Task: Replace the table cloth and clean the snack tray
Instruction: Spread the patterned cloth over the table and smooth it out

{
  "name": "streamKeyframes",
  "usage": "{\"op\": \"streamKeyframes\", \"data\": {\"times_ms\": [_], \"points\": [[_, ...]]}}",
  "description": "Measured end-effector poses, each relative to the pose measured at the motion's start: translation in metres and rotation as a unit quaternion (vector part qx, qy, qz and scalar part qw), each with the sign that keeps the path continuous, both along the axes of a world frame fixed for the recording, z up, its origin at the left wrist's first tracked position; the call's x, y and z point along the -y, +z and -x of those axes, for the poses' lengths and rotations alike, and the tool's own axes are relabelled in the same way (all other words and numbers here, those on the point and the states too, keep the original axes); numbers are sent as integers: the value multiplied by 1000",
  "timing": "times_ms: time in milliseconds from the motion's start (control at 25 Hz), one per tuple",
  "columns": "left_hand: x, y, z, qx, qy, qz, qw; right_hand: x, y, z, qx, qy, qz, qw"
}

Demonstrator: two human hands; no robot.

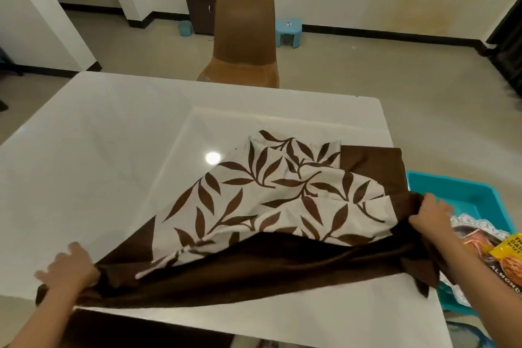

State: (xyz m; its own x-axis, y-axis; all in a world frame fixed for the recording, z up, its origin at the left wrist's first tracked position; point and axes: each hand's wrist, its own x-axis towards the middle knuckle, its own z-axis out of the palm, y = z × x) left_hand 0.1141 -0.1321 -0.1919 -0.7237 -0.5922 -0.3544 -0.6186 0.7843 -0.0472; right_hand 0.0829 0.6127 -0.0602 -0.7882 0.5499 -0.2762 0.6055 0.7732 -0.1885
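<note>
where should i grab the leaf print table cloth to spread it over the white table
By the plain brown border along its near edge, one hand at each end, coming from the near side of the table. The table cloth lies bunched with that border slack and facing the person; the left hand and right hand grip it there.

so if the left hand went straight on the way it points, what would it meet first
Probably nothing: the left hand points forward over the bare white table, left of the table cloth it grips. The way looks free to the far edge, though depth is unclear.
</note>
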Motion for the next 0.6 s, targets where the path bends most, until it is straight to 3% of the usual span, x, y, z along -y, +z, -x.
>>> {"op": "streamKeyframes", "data": {"times_ms": [40, 80, 160, 200, 280, 400, 480, 600], "points": [[-77, 72, -5, 71, -56, 9, 996, 20, -8, -2, -9, 41, -22, 999], [-107, 98, -10, 97, -129, 44, 986, 45, -12, -4, -28, 102, -20, 994], [-167, 105, -7, 79, -280, -52, 955, 101, -19, -11, -68, 276, 35, 958], [-195, 104, -4, 77, -320, -116, 937, 126, -24, -13, -59, 359, 46, 930], [-247, 103, 0, 60, -368, -148, 916, 163, -37, -14, -2, 453, 20, 891], [-282, 86, -2, 64, -378, -125, 915, 180, -53, -1, 21, 451, -14, 892], [-281, 73, -1, 80, -364, -98, 923, 179, -49, 14, -22, 419, -24, 907], [-266, 70, 16, 22, -318, -70, 945, 175, -25, 35, -74, 383, 11, 921]]}}
